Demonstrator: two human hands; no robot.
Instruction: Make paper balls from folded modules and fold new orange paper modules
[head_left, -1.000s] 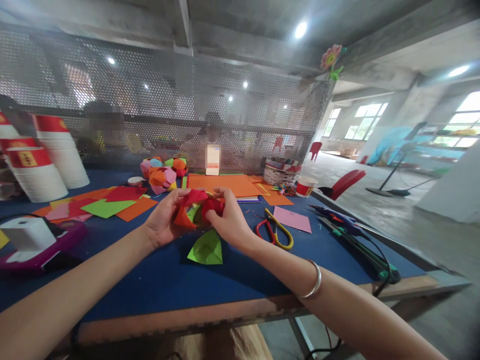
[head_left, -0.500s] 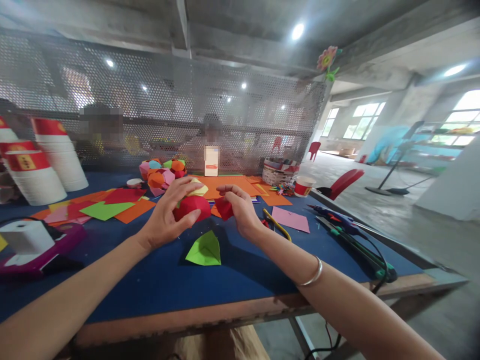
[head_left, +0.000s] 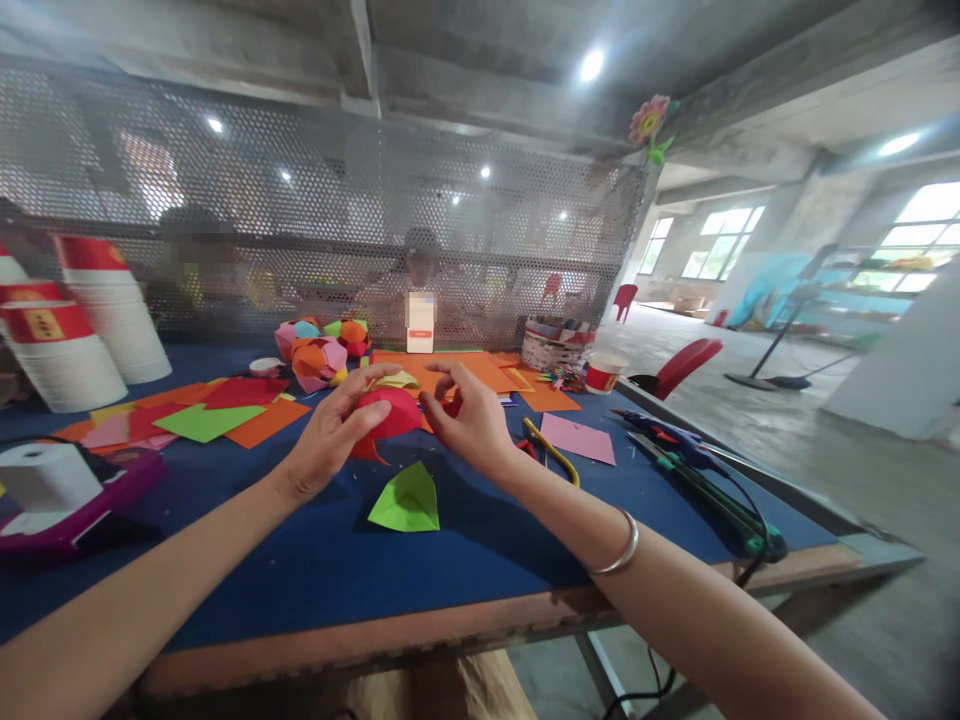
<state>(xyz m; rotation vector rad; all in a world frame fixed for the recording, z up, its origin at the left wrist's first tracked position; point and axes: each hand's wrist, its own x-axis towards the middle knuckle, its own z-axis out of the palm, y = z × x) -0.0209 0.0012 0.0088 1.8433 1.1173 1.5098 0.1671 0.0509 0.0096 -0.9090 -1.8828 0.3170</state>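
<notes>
Between the thumb and fingers of my left hand (head_left: 330,437) is a folded paper piece with a red part (head_left: 394,412) and a pale yellow part (head_left: 400,380). A loose red flap hangs below it. My right hand (head_left: 480,428) is close on the right, fingers bent and pinched at the red paper's side. A bit of red folded paper (head_left: 452,408) shows behind those fingers, mostly hidden. On the blue table below both hands lies a green folded paper piece (head_left: 407,500), its flaps raised.
Coloured paper sheets (head_left: 214,421) lie left, with paper-cup stacks (head_left: 67,350) beyond. Paper balls (head_left: 319,362), a phone (head_left: 420,325) and a basket (head_left: 556,345) stand at the back. Right are yellow-handled scissors (head_left: 555,452), a pink sheet (head_left: 577,438) and a glue gun (head_left: 664,435).
My right hand has moved slightly left, up against the red paper in my left hand. The red and yellow piece has turned, and a red flap now hangs below.
</notes>
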